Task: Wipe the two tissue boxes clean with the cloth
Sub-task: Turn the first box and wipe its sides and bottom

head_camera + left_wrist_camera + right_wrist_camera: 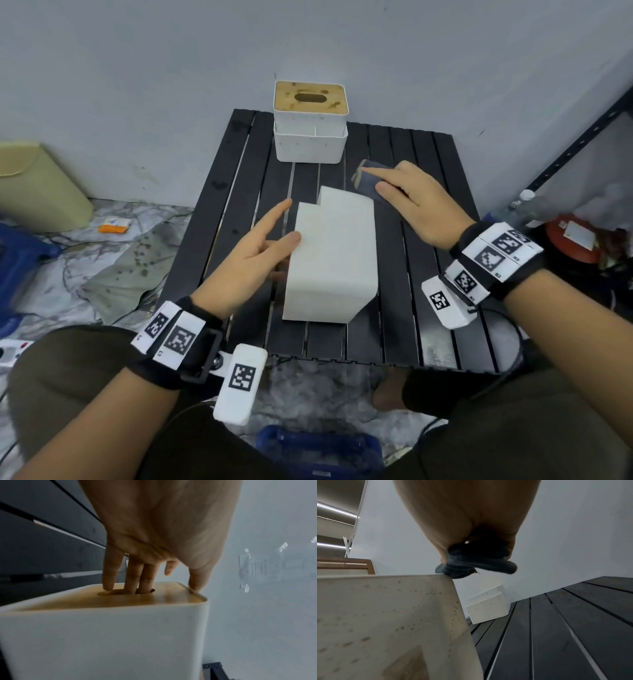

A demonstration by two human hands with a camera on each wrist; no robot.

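Observation:
A white tissue box [334, 260] lies tipped on its side on the black slatted table [411, 308], a plain white face up. My left hand [260, 246] holds it from the left. In the left wrist view two fingers [147, 577] reach into the slot of its wooden lid [171, 596] and the thumb rests on the box edge. My right hand [407, 202] grips a bunched dark blue cloth [368, 178] at the box's far right corner; the cloth [476, 562] touches that corner, above a speckled side [385, 622]. The second tissue box [310, 123], with a stained wooden lid, stands upright at the table's back edge.
The table stands against a grey wall. A beige bin [37, 185] and a crumpled rag [126, 270] are on the floor to the left. A black metal shelf [575, 144] with cluttered items [575, 236] is at the right. A blue crate [318, 448] sits between my knees.

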